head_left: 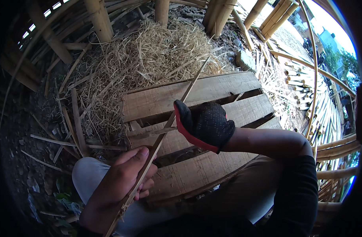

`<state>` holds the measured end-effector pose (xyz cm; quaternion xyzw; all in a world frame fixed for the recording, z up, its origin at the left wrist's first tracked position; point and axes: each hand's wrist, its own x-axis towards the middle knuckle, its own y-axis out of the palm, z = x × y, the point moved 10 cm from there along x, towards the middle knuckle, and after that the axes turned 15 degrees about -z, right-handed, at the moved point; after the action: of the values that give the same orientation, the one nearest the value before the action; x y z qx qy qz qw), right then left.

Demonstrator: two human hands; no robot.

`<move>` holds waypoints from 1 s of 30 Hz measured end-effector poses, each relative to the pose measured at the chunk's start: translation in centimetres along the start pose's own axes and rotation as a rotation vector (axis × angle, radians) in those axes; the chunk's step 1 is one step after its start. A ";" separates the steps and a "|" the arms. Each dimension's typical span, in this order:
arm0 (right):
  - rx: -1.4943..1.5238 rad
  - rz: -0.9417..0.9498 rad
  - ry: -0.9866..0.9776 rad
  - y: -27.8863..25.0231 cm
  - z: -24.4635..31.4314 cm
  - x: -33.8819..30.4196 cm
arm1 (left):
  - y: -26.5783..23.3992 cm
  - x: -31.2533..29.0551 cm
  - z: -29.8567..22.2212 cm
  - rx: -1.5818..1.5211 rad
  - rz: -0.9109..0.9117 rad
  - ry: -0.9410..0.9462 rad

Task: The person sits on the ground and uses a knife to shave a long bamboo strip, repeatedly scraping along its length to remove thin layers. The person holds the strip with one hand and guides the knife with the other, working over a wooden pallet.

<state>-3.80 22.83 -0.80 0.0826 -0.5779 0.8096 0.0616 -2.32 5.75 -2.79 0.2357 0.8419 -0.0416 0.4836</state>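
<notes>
Left grip (123, 173) holds a long bamboo strip (159, 142).

Straight into a rough, open-sided bamboo workshop, flooded with daylight from the right! Framed all along the far side by stout bamboo posts (97, 19), and just in front of those, oh, a great tangled heap of pale shavings (157, 51). Closer in, a low worktop (204, 170) of rough planks (228, 85) with gaps between. Down to the left, dark ground (19, 130) littered with loose split strips (77, 122). And out on the right, in full glare, stacks and stacks of cut bamboo poles (327, 134), some showing their cut ends, others fanned out lengthwise, with green trees (331, 59) beyond.
</notes>
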 end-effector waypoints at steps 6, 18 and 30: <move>-0.338 -0.071 0.179 0.2 -8.6 3.2 | 0.2 -0.1 0.1 0.073 0.048 0.061; 0.027 0.039 0.428 2.2 -10.1 2.0 | 0.2 0.3 0.8 0.020 0.147 -0.006; 0.012 0.058 0.289 1.6 -6.1 0.2 | 0.2 -0.5 0.9 -0.062 0.103 -0.098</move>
<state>-4.66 28.11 -4.15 -0.0511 -0.5602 0.8180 0.1201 -1.37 5.46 -2.86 0.2611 0.8049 -0.0020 0.5329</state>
